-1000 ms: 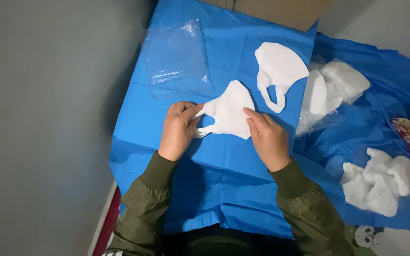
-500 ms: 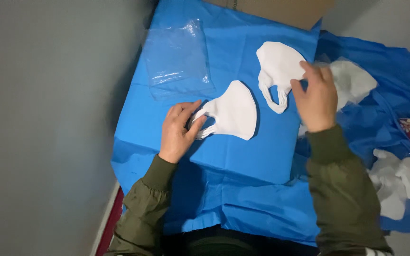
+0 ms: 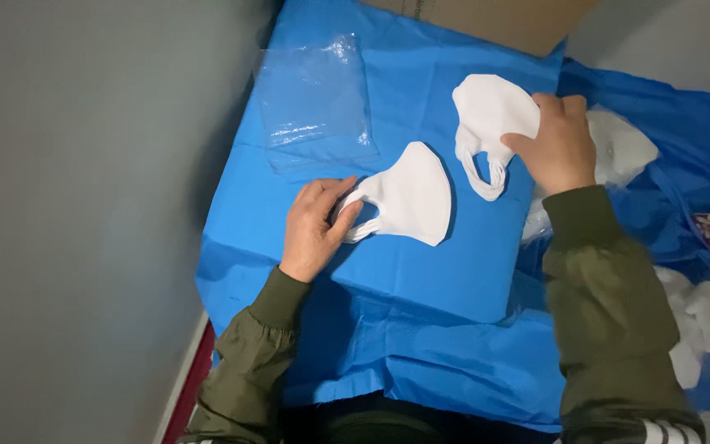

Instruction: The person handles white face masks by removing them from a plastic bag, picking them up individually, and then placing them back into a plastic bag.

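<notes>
— What is the left hand [image 3: 314,230] doing?

— It rests on the blue sheet [image 3: 421,271], fingers curled loosely around the ear loop at the left end of a white face mask [image 3: 411,197]. The thumb and forefinger pinch the loop; the mask itself lies flat on the sheet, just right of the hand, roughly at the middle of the work surface.

— And the right hand [image 3: 556,144]?

— Further up and to the right. It grips the right edge of a second white mask [image 3: 486,111], fingers over the top and thumb underneath, as far as I can see. That mask's loops hang down toward the near side (they look doubled up, though the detail is small).

— Are the two masks touching?

— No, they are apart, with a strip of blue sheet between them.

— Anything else around?

— A clear plastic bag [image 3: 314,99] lies flat on the sheet above the left hand, not touched. Behind the right hand sits a pile of more white masks in clear wrapping [image 3: 622,144], partly hidden by the hand. More white masks [image 3: 700,321] lie at the right edge, beside the right sleeve. A brown cardboard box [image 3: 495,20] sits at the top edge. Both sleeves are olive green.
</notes>
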